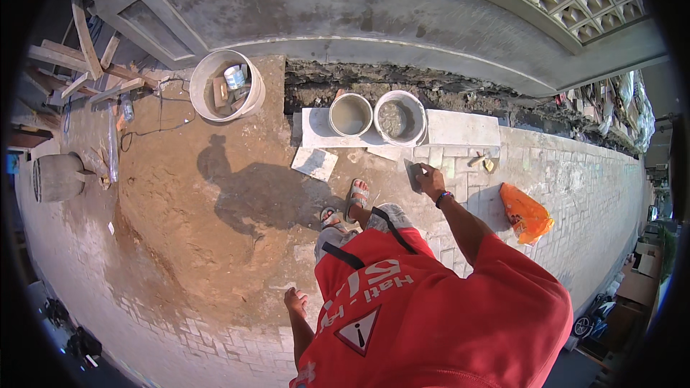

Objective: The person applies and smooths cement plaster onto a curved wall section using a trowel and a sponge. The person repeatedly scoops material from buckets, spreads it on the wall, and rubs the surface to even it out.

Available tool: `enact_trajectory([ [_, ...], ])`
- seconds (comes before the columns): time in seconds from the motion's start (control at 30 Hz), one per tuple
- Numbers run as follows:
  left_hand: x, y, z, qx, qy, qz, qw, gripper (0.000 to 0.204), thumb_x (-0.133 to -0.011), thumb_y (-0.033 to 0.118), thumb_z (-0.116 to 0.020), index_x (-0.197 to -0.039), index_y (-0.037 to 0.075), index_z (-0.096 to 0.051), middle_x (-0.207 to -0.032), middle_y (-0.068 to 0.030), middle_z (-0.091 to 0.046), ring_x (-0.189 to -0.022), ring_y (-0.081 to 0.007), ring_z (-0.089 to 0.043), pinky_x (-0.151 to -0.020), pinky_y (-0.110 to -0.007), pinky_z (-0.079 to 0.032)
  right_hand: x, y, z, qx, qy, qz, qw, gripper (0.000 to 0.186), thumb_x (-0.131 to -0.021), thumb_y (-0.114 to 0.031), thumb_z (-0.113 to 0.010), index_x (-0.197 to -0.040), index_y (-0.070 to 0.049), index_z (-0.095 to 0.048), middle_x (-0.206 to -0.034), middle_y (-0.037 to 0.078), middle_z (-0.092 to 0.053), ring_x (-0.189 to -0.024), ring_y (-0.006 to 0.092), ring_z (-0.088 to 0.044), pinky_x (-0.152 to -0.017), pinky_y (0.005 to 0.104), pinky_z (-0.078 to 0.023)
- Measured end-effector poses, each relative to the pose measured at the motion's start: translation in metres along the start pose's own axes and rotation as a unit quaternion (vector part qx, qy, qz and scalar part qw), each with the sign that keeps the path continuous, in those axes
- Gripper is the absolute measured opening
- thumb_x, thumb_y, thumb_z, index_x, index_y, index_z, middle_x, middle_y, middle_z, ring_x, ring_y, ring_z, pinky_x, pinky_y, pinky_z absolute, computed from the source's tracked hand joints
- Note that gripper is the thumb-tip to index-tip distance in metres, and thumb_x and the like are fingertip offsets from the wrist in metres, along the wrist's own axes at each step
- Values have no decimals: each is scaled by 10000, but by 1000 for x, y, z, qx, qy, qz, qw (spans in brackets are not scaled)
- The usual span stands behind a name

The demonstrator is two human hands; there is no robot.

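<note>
My right hand grips a flat metal trowel over the pavers, left of a crumpled orange bag. A small tool with a pale handle lies just beyond it. My left hand hangs beside my red shirt, fingers loosely curled and apart, holding nothing visible. Two white buckets stand on pale boards ahead, one with murky liquid, the other with wet grey material. A square tile lies near my sandaled feet.
A larger bucket with tools stands back left, near scrap timber and cables. A concrete wall runs behind a rough trench. A sand patch covers the left pavement. A round grey container sits far left.
</note>
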State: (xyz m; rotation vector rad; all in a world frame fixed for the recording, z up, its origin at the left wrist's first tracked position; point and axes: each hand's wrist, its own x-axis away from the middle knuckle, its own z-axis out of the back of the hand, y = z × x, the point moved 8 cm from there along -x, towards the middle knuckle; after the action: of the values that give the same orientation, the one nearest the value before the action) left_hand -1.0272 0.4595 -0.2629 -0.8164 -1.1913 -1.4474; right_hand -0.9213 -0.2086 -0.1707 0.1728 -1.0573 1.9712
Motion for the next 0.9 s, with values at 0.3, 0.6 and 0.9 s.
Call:
enact_trajectory([
  [0.3, -52, 118, 44, -109, -13, -80, 991, 430, -915, 373, -539, -1274, 147, -469, -1094, -123, -595, -704, -258, -604, -521, -313, -423, 131, 176, 9, -16, 179, -119, 976, 499, -733, -105, -666, -1226, -43, -620, -931, 197, -695, -742, 242, -705, -610, 335, -582],
  [0.6, -20, 222, -33, -143, -103, -232, 957, 375, -842, 293, -606, -1155, 99, -539, -1052, -102, -594, -735, -238, -608, -582, -319, -436, 224, 245, 19, -149, 250, -228, 929, 515, -685, -158, -685, -1188, -55, -651, -1043, 222, -684, -985, 307, -673, -866, 367, -527],
  [0.9, 26, 122, -111, -350, -93, -220, 906, 269, -760, 268, -637, -823, 7, -620, -729, -83, -595, -600, -236, -623, -434, -317, -366, 267, 321, 62, -182, 302, -232, 907, 512, -711, -135, -604, -1206, -3, -623, -1082, 255, -662, -1020, 348, -652, -890, 384, -508],
])
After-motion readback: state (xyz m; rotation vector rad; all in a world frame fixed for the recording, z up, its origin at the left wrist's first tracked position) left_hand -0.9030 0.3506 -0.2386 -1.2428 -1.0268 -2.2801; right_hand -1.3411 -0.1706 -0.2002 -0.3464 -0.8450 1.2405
